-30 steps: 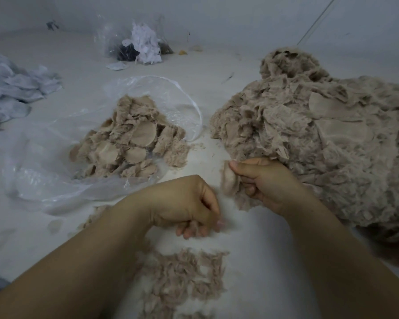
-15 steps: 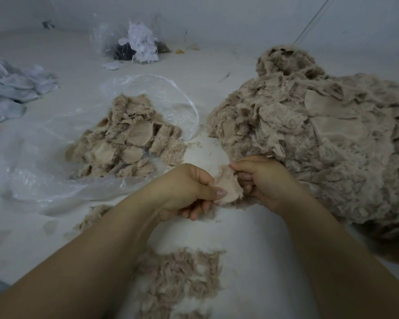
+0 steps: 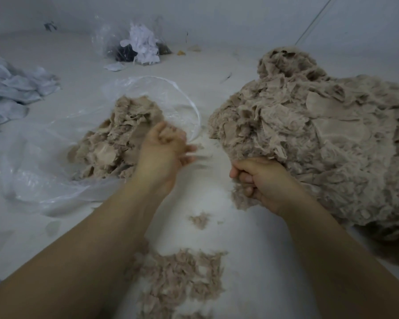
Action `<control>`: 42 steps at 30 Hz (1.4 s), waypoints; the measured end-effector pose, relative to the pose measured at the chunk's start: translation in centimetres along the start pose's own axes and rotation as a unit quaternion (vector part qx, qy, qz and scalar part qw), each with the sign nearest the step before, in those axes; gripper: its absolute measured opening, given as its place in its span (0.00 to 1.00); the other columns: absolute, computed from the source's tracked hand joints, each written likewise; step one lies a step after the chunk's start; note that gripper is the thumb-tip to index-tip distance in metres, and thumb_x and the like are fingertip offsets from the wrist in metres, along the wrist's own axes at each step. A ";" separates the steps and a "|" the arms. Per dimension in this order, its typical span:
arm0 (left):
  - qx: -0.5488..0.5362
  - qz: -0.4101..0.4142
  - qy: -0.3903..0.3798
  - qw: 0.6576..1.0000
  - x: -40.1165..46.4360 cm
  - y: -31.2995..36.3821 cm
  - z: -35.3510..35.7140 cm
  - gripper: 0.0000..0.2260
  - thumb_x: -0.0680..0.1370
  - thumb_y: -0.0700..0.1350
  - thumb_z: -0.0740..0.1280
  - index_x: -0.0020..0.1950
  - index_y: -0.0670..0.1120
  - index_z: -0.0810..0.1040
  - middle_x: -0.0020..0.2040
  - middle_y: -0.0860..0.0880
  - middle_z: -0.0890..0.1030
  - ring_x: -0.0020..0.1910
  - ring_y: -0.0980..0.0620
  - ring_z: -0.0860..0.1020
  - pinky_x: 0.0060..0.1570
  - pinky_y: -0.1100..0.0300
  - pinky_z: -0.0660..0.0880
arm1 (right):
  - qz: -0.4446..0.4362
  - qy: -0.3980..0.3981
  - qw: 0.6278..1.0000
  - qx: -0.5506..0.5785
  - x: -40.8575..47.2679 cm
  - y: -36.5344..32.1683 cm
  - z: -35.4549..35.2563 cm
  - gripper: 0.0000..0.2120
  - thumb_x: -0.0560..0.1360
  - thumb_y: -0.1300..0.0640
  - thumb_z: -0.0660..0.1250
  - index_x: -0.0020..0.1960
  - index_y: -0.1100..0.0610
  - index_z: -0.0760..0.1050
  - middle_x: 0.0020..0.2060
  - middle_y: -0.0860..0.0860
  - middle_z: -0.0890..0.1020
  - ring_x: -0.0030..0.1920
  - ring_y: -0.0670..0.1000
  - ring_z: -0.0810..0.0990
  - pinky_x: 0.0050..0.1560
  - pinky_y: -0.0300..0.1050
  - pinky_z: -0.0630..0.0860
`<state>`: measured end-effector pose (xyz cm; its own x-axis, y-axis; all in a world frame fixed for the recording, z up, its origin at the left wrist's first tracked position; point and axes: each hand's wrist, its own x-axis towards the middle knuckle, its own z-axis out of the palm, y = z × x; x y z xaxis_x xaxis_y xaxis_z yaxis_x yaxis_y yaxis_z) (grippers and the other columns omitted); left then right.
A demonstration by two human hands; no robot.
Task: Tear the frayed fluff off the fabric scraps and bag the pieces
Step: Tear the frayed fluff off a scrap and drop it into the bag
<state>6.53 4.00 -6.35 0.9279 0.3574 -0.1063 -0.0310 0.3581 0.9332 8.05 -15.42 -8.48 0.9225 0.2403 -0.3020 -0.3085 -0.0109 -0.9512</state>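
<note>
A large heap of beige fabric scraps (image 3: 320, 139) lies on the right. On the left, trimmed beige pieces (image 3: 111, 143) sit in the mouth of a clear plastic bag (image 3: 55, 162). My left hand (image 3: 164, 155) is blurred by motion over the bag's mouth, at the edge of those pieces; its fingers look curled, and I cannot make out whether it holds anything. My right hand (image 3: 263, 183) is at the foot of the large heap and grips a tuft of frayed fluff (image 3: 242, 200). Torn fluff (image 3: 182, 277) is strewn on the white surface between my forearms.
A small loose tuft (image 3: 199, 219) lies between my hands. Crumpled pale grey cloth (image 3: 12, 93) is at the far left. A second clear bag with white and dark scraps (image 3: 136, 44) stands at the back by the wall. A thin cord (image 3: 313, 21) runs up the wall.
My left hand took the scrap from the right hand and swung up and left to the bag's mouth. My right hand stayed by the heap, keeping hold of fluff.
</note>
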 end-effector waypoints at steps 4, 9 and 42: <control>0.311 -0.034 -0.146 0.938 -2.5 -2.2 1.7 0.01 0.77 0.38 0.70 0.47 0.41 0.80 0.28 0.46 0.79 0.21 0.52 0.74 0.20 0.64 0.68 | 0.004 -0.008 1.000 0.020 0.0 -0.3 0.1 0.20 0.80 0.55 0.63 0.30 0.56 0.73 0.20 0.47 0.61 0.21 0.44 0.60 0.23 0.36 0.62; 0.515 0.090 -0.215 0.825 -4.5 -3.8 2.7 0.06 0.75 0.41 0.71 0.39 0.43 0.78 0.29 0.53 0.75 0.26 0.52 0.75 0.27 0.56 0.74 | 0.002 -0.002 0.997 0.075 -0.1 -0.4 -0.2 0.21 0.80 0.54 0.63 0.29 0.58 0.71 0.21 0.47 0.60 0.21 0.44 0.59 0.21 0.35 0.61; 0.538 -0.047 -0.262 0.800 -3.6 -2.5 3.2 0.12 0.75 0.30 0.63 0.34 0.42 0.78 0.28 0.39 0.74 0.17 0.45 0.71 0.20 0.61 0.69 | 0.018 -0.012 0.992 0.125 0.3 -0.5 -0.4 0.21 0.81 0.51 0.61 0.31 0.57 0.72 0.21 0.46 0.60 0.20 0.42 0.58 0.19 0.33 0.60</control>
<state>4.43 -0.95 -7.22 0.9444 -0.1390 -0.2981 0.1243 -0.6882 0.7148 8.56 -15.73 -8.12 0.9052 0.2667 -0.3309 -0.3915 0.2199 -0.8935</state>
